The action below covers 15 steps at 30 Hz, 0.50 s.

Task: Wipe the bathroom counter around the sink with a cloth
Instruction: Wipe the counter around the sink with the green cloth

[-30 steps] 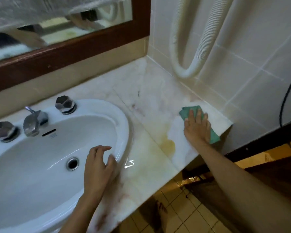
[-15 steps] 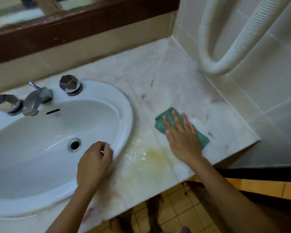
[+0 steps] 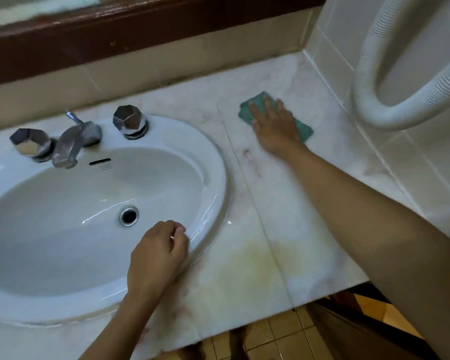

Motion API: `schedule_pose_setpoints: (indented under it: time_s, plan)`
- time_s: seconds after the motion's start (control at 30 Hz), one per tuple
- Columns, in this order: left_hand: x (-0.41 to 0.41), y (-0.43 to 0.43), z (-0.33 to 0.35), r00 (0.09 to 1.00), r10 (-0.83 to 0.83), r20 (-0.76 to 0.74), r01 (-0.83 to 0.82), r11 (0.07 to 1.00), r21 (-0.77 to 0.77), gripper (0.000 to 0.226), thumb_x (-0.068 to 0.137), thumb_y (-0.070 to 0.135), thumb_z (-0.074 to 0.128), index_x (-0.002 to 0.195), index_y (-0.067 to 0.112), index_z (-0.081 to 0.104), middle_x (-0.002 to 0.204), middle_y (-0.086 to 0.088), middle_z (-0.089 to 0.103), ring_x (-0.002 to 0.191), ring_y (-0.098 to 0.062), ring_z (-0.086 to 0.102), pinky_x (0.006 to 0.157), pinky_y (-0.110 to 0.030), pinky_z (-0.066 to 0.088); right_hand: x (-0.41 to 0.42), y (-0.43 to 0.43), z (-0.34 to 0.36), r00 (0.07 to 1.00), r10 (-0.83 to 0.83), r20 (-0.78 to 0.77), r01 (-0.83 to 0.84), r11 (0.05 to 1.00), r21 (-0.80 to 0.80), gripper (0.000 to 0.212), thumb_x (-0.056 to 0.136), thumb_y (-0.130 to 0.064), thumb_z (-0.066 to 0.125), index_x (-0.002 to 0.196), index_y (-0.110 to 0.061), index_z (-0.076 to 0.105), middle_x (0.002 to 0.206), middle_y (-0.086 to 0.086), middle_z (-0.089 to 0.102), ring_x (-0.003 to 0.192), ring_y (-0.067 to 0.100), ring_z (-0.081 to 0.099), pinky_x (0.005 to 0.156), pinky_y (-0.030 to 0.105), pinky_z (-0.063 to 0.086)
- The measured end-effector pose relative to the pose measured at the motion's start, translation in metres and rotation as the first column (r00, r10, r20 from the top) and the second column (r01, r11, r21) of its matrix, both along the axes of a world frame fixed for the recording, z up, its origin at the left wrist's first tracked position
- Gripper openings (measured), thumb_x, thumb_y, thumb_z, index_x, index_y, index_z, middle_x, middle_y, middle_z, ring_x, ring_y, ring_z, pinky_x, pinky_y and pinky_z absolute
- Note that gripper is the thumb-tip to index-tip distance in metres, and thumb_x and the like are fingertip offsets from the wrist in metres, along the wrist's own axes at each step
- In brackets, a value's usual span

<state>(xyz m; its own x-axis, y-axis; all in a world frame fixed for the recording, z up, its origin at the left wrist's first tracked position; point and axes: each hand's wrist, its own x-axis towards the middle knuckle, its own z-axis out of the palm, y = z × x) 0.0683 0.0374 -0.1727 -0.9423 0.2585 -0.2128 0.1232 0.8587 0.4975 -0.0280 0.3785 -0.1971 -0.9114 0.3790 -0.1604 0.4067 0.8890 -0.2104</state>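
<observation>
Our right hand (image 3: 276,126) has slid the green cloth (image 3: 257,105) from mid-counter toward the back edge of the counter (image 3: 283,203), its grip open, palm flat on the cloth. Our left hand (image 3: 156,255) stays on the sink (image 3: 213,157) rim, fingers now curled loosely, holding nothing

- counter (image 3: 283,203): pale marble, smooth, yellow-stained
- sink (image 3: 208,162): glossy white ceramic
- taps (image 3: 129,120): shiny faceted metal
- cloth (image 3: 303,127): soft green fabric
- hose (image 3: 374,74): ribbed white plastic
</observation>
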Motion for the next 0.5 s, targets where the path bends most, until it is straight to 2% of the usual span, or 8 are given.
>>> schedule_pose_setpoints:
  time_s: [0.1, 0.23, 0.33, 0.43, 0.5]
  plan:
    - [0.000, 0.000, 0.000, 1.000, 0.005, 0.017, -0.005, 1.000, 0.001, 0.019, 0.093, 0.031, 0.043, 0.090, 0.031, 0.062, 0.091, 0.012, 0.062, 0.086, -0.011, 0.057, 0.074, -0.034, 0.047, 0.031, -0.046, 0.000, 0.987, 0.159, -0.003, -0.159, 0.986, -0.042, 0.052, 0.102, -0.040, 0.023, 0.152, -0.037, 0.010, 0.162, -0.001, 0.001, 0.148, 0.028, 0.000, 0.117, 0.044, 0.008]
    - [0.000, -0.002, 0.002, 1.000, 0.005, 0.029, -0.006, 1.000, 0.031, 0.022, 0.090, 0.037, 0.039, 0.089, 0.033, 0.061, 0.091, 0.013, 0.062, 0.086, -0.007, 0.058, 0.075, -0.034, 0.048, 0.132, -0.093, -0.002, 0.982, 0.186, -0.042, -0.188, 0.982, -0.029, 0.054, 0.100, -0.045, 0.017, 0.152, -0.035, 0.013, 0.162, -0.005, 0.002, 0.148, 0.023, -0.001, 0.117, 0.041, 0.010]
    - [0.000, -0.003, 0.003, 0.999, 0.000, 0.037, -0.002, 0.999, 0.049, 0.019, 0.091, 0.035, 0.042, 0.087, 0.033, 0.060, 0.089, 0.015, 0.062, 0.084, -0.005, 0.058, 0.071, -0.031, 0.045, 0.189, -0.083, -0.005, 0.975, 0.222, -0.017, -0.222, 0.975, 0.002, 0.055, 0.098, -0.045, 0.016, 0.152, -0.038, 0.011, 0.160, -0.010, 0.001, 0.148, 0.020, 0.000, 0.114, 0.037, 0.008]
    - [0.000, -0.003, 0.002, 0.999, -0.011, 0.037, 0.010, 0.999, 0.036, 0.016, 0.092, 0.029, 0.045, 0.086, 0.031, 0.060, 0.088, 0.014, 0.061, 0.083, -0.008, 0.057, 0.068, -0.030, 0.041, 0.188, -0.032, -0.006, 0.995, 0.095, 0.019, -0.096, 0.994, 0.053, 0.057, 0.095, -0.043, 0.018, 0.151, -0.032, 0.022, 0.160, 0.001, 0.018, 0.145, 0.033, 0.020, 0.111, 0.049, 0.027]
    - [-0.002, -0.003, 0.001, 0.999, -0.015, 0.031, 0.014, 0.999, 0.033, 0.016, 0.091, 0.029, 0.045, 0.084, 0.030, 0.059, 0.087, 0.012, 0.061, 0.083, -0.011, 0.057, 0.068, -0.031, 0.042, 0.165, 0.002, -0.004, 0.997, -0.076, 0.010, 0.075, 0.995, 0.070, 0.059, 0.095, -0.045, 0.015, 0.151, -0.028, 0.022, 0.160, 0.006, 0.015, 0.145, 0.036, 0.017, 0.112, 0.050, 0.026]
